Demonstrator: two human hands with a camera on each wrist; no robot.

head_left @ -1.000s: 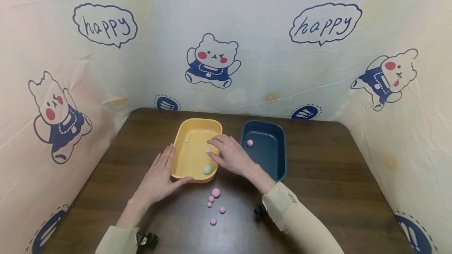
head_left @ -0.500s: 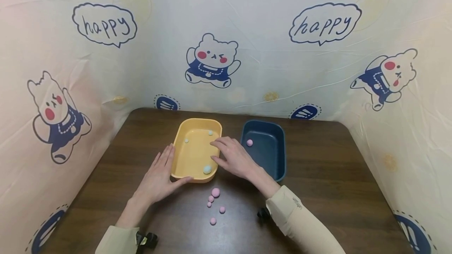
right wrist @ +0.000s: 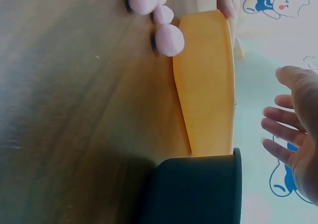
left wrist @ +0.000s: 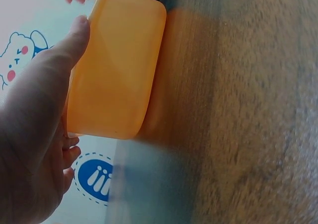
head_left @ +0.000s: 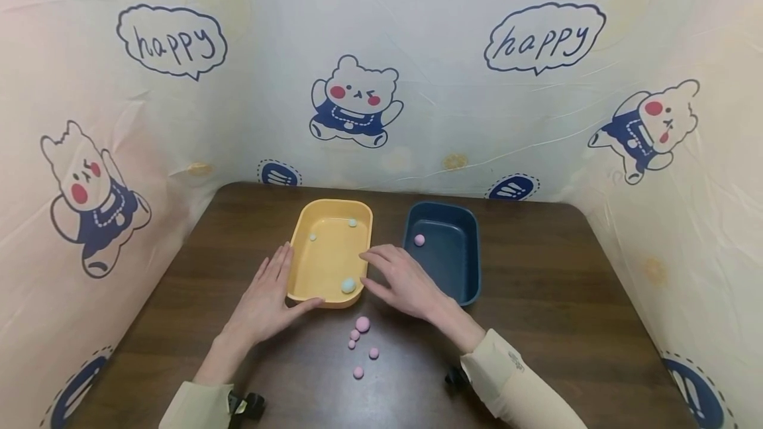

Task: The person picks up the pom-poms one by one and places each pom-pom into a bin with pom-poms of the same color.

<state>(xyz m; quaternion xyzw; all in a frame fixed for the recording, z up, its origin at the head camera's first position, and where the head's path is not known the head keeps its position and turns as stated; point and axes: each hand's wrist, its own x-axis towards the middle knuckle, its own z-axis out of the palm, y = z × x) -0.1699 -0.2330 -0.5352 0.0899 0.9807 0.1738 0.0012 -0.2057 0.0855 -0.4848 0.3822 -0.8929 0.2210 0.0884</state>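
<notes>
A: Item one, the step in hand?
B: A release just completed, by my judgement. Right hand point(head_left: 402, 282): beside the right rim of the yellow tray point(head_left: 324, 260), thumb and fingers parted, gap fairly wide, nothing held.
A: Item two, the left hand point(head_left: 264, 300)?
B: Fingers straight along the tray's left side, thumb spread wide to the near rim; apparently steadying it.
A: Item three, the stock?
B: Pale green, three, all in the yellow tray: largest green ball point(head_left: 348, 285) near right, smallest green ball point(head_left: 312, 238) toward the left wall, middle-sized green ball point(head_left: 353, 223) far right. Pink, six: one pink ball point(head_left: 420, 240) in the blue tray point(head_left: 450, 263), five loose pink balls point(head_left: 363, 324) on the tabletop point(head_left: 536, 296).
A: Next move?
B: Probably a reach for a loose one, calling for a narrow pinch (round stock, apt to roll).
A: Differences from one second ago?
B: Middle-sized green ball, then at the right fingertips, now lies near the far right corner; right hand drawn back and nearer.
</notes>
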